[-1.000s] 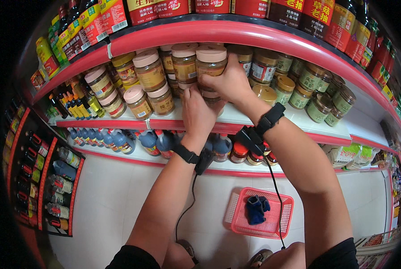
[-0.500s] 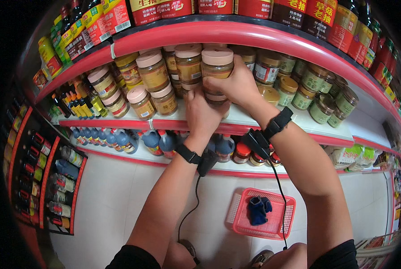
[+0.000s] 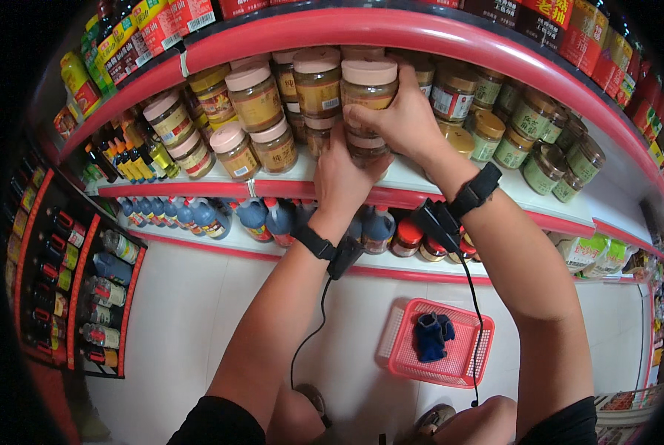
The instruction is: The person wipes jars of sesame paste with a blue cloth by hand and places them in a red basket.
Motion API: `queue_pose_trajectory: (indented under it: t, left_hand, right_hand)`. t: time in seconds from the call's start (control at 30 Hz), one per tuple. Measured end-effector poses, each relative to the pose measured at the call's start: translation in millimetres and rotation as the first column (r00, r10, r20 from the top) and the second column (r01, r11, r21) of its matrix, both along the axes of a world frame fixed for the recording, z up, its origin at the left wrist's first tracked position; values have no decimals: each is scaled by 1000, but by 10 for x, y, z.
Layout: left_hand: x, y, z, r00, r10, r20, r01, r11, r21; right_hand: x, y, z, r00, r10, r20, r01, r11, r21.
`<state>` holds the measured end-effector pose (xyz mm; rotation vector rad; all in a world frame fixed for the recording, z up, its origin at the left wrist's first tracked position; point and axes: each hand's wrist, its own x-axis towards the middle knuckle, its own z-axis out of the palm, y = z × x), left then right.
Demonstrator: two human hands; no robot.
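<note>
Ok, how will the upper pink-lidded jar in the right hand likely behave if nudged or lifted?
The upper pink-lidded jar should feel stiff, its clear walls holding their round shape. Probably fairly heavy for its size, as brown contents show through. It may tip or slide if pushed sideways, since it appears stacked on a lower jar.

The person wears a top with short black sleeves (image 3: 219, 424). The left hand (image 3: 343, 176) and right hand (image 3: 412, 124) are bare. Each wrist (image 3: 332, 220) carries a black strap (image 3: 313, 242) with a dark box (image 3: 344, 258) attached, trailing a thin black cable (image 3: 324, 298). Shoes (image 3: 437, 417) show partly beside bare legs (image 3: 486, 423).
</note>
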<state>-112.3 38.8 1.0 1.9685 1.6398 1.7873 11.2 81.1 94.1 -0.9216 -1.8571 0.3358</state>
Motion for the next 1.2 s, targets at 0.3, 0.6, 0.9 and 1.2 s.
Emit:
queue_pose_trajectory:
  t: [0.3,0.6,0.9,1.2]
  left_hand:
    - [-1,24,-110,998,-13,-59,8,996,-84]
    - [48,30,-58,999,33,-13,-35,988,-148]
    - [-54,-226,179,999,-50,-11,50,998,-22]
    - [-371,-972,186,982,-181,46,187,966,-176]
  right_hand:
    - [44,204,-7,1000,-6,-14,8,992,123]
    - [104,42,187,981,-96,167,79,991,110]
    - [250,-520,303,994,110,17,-111,966,234]
    - [354,-942,159,923,262,-284,-259,965,48]
